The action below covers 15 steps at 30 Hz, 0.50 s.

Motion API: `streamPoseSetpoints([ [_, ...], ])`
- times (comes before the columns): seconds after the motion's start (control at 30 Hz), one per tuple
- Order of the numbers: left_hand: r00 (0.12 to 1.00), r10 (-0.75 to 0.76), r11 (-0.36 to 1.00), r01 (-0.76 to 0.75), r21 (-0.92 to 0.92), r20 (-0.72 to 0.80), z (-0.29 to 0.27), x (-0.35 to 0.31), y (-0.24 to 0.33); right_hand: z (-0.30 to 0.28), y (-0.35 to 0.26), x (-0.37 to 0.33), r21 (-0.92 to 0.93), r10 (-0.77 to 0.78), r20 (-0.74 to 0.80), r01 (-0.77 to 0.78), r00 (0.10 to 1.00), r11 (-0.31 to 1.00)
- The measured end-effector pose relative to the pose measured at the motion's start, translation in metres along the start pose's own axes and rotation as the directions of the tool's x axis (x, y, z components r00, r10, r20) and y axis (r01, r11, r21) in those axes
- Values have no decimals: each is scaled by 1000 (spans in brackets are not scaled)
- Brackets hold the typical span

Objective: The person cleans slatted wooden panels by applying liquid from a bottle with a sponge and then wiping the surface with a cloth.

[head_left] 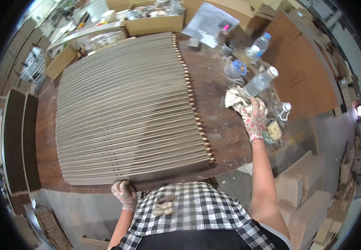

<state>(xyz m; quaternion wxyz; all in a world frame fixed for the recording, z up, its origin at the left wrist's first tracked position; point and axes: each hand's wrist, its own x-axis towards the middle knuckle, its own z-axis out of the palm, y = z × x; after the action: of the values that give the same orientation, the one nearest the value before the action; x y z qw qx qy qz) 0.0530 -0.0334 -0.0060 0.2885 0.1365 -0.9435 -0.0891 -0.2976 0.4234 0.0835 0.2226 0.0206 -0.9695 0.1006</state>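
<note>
My right hand (254, 118), in a white glove with pink dots, reaches out to the right side of the table. Its fingers close over a crumpled off-white rag (237, 98), though the fingertips partly blend into the cloth. At the table's front edge, my left hand (124, 194) wears a similar glove and has its fingers curled in, with nothing visible in them. Just beyond it lies a broad row of long, thin grey-brown slats (126, 108), packed side by side. Their right ends form a row of rounded, lighter tips (192, 98).
Around the rag stand a clear bottle with a white cap (262, 82), a blue-capped bottle (262, 43) and a blue-rimmed jug (235, 70). Paper sheets (209, 23) and an open carton (155, 25) lie at the back. More slats (16, 141) stand left; stacked cardboard (303, 187) is low right.
</note>
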Motion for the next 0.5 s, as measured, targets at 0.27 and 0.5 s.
streamPoseSetpoints([
  [0.27, 999, -29, 997, 30, -68, 16, -6, 6, 9, -3, 5, 35, 373, -122, 82, 83, 989, 924],
  [0.5, 996, -45, 989, 55, -134, 73, -10, 11, 10, -67, -6, 43, 892, 160, 210, -256, 964, 373],
])
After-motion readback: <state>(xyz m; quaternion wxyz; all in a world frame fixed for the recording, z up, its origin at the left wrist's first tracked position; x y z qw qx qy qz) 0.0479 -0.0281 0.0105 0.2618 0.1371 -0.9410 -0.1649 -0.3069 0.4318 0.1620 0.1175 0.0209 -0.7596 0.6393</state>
